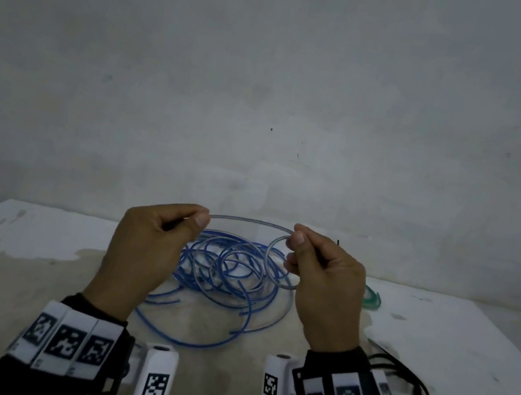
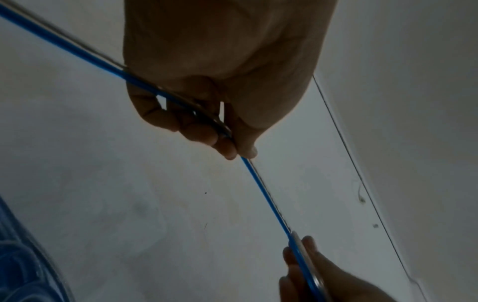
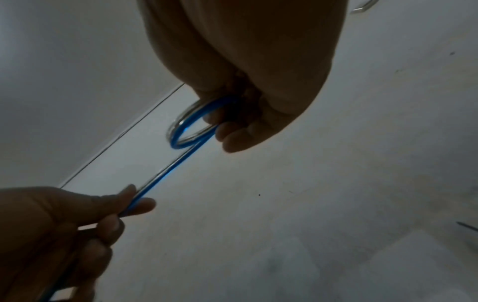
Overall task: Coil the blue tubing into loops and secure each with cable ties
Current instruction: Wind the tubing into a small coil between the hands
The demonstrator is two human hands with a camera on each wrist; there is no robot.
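Behind a white, stained table (image 1: 34,248) rises a bare grey wall (image 1: 273,77). We hold a stretch of the blue tubing (image 1: 251,221) raised above the table between our two hands. Our left hand (image 1: 154,241) pinches it between thumb and forefinger, the other fingers curled. Our right hand (image 1: 325,278) pinches the other end of the stretch, where the tubing curls into a small loop (image 3: 191,126) at the fingertips. The rest of the tubing lies in a loose tangle on the table below our hands. Black cable ties (image 1: 402,372) lie near our right wrist, and a green object (image 1: 373,299) sits behind the right hand.
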